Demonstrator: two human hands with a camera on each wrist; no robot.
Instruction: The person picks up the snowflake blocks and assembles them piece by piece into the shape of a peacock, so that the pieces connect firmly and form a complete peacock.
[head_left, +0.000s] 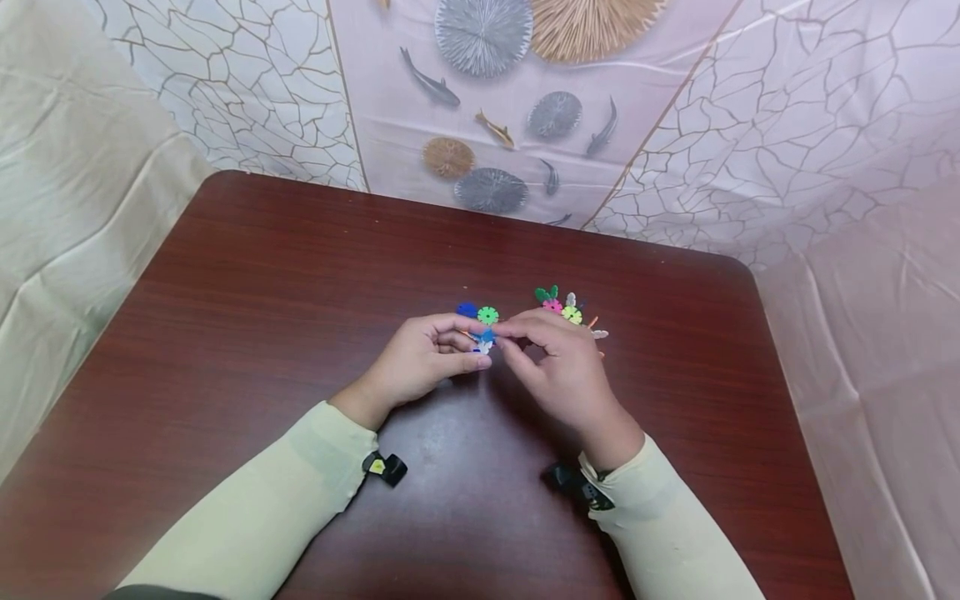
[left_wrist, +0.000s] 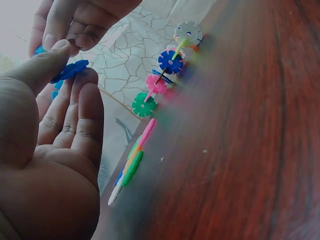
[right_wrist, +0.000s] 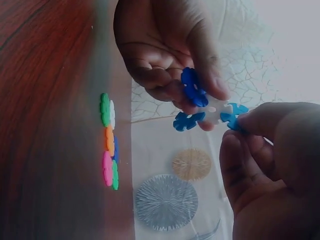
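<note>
Small notched plastic discs are joined into one piece between the hands, above the table. In the right wrist view this piece has a white disc (right_wrist: 212, 113) in the middle, a dark blue disc (right_wrist: 194, 88) standing up from it, and a light blue disc (right_wrist: 187, 121) on one side. My left hand (head_left: 420, 358) pinches the joined piece between thumb and fingers. On its other side, thumb and forefinger of my right hand (head_left: 562, 362) pinch another light blue disc (right_wrist: 232, 115), which touches the white one. Fingers partly cover the piece in the head view.
Loose discs, including a blue one (head_left: 467, 309) and a green one (head_left: 488, 315), lie flat just beyond my left hand. Behind my right hand stands a build of joined discs, with a yellow disc (head_left: 572, 315) showing. The brown table (head_left: 262, 275) meets patterned cloth at its far edge.
</note>
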